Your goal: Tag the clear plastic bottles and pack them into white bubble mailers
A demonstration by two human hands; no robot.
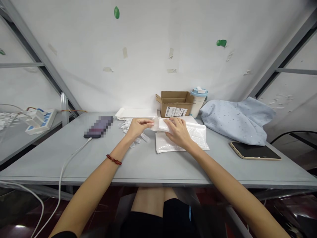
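Observation:
My left hand (139, 127), with a red bead bracelet on the wrist, pinches the translucent left end of a small white packet (162, 125). Around the right part of the same packet are the fingers of my right hand (179, 131), which hide some of it. Both hands hold it a little above white bubble mailers (168, 145) that lie on the table. Small white and translucent pieces (145, 137) are scattered beside and behind my left hand; their kind I cannot make out.
Behind my hands stand an open cardboard box (176, 99) and a cup with a blue lid (198, 102). Flat white packets (136, 113) lie near the wall. A light blue cloth (235, 115) and a phone (255, 151) are right; a cabled phone (99, 127) is left.

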